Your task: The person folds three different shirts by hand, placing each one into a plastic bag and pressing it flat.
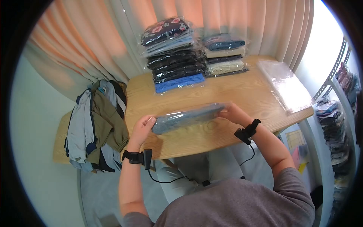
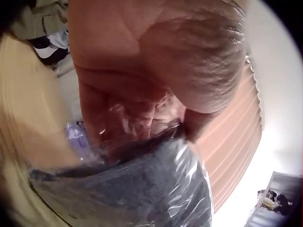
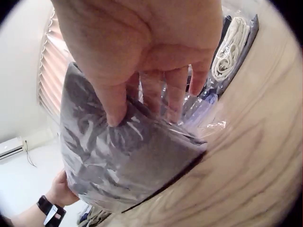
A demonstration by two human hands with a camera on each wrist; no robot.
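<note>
A folded blue-grey garment in a clear plastic bag (image 1: 185, 118) spans the gap between both hands, above the near part of the table. My left hand (image 1: 142, 130) grips its left end, thumb on top. At the other end my right hand (image 1: 233, 114) pinches the bag; in the right wrist view the thumb presses on the near face of the bagged garment (image 3: 128, 151) and the fingers go behind it. Seen from the left wrist, the plastic wraps tightly over the dark cloth (image 2: 142, 189), and the left palm hides part of its edge.
Toward the back of the wooden table (image 1: 234, 94) stand a tall stack of bagged clothes (image 1: 174, 62) and a shorter stack (image 1: 225, 56). Flat clear bags (image 1: 285, 85) lie at the right. Loose jackets (image 1: 98, 125) are heaped at the left; a shelf with bagged items (image 1: 334, 132) stands right.
</note>
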